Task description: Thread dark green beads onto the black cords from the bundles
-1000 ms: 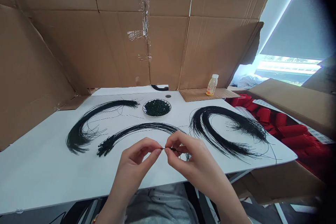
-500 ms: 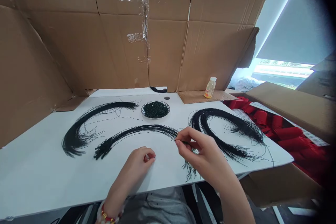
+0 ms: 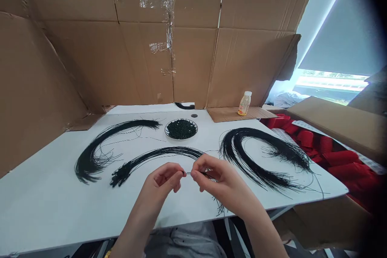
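My left hand (image 3: pixel 165 179) and my right hand (image 3: pixel 216 180) meet above the front of the white table, both closed in a pinch. Between thumb and forefinger my left hand holds a small dark piece, too small to name. My right fingers pinch a thin black cord (image 3: pixel 188 173), whose short end spans the gap to my left fingertips. Behind the hands a curved bundle of black cords (image 3: pixel 160 152) lies on the table; its right part passes behind my right hand. A plate (image 3: pixel 181 138) heaped with small dark bead-like pieces (image 3: pixel 181 129) stands farther back.
Other black cord bundles lie at left (image 3: pixel 90 157) and right (image 3: pixel 242 133). Cardboard walls (image 3: pixel 136 60) enclose the table's back and left. A small bottle (image 3: pixel 244 104) stands at the back right. Beyond the right edge is a carton with red rolls (image 3: pixel 341 158).
My left hand has risen and moved right, up to my right hand's fingertips. My right hand has shifted slightly left, and the cord end now shows between them.
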`<act>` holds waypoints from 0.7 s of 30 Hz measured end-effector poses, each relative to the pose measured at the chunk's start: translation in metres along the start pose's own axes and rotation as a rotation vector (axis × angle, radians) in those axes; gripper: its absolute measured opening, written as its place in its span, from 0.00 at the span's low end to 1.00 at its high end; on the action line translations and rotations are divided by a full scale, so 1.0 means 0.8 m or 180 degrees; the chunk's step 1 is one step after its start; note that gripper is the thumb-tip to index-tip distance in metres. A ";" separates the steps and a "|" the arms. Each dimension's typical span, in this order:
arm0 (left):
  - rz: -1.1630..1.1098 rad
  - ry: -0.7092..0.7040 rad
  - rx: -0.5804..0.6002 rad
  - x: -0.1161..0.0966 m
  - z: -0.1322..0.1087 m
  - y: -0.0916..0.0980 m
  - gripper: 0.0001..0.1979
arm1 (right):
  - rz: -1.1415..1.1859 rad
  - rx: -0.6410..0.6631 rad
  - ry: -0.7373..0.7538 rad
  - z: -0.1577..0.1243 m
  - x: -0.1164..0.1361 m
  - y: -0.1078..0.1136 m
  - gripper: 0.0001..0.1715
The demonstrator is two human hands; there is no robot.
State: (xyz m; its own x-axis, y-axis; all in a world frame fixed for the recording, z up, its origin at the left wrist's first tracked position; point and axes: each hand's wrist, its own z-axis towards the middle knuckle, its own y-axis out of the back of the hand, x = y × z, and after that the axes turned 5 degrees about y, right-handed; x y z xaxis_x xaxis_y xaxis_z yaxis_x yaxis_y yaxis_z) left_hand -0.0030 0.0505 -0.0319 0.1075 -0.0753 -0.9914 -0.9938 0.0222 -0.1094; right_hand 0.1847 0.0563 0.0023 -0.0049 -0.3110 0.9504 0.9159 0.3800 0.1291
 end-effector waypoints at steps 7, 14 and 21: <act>-0.0867 0.0080 -0.0041 -0.005 -0.018 -0.017 0.13 | 0.0209 -0.0323 -0.0004 -0.004 0.001 -0.021 0.07; -0.1112 0.0179 0.0105 -0.007 -0.022 -0.014 0.13 | 0.0338 -0.0425 0.0064 -0.011 0.005 -0.026 0.07; -0.1094 0.0172 0.0172 -0.007 -0.022 -0.014 0.13 | 0.0147 -0.0495 0.0129 -0.014 0.008 -0.027 0.07</act>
State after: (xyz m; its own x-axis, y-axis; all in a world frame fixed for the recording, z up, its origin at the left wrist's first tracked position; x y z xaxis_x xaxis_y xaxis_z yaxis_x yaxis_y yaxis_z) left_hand 0.0073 0.0332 -0.0237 0.4321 -0.1402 -0.8908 -0.8966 0.0391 -0.4411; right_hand 0.1691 0.0361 0.0022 0.0518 -0.3326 0.9417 0.9659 0.2562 0.0373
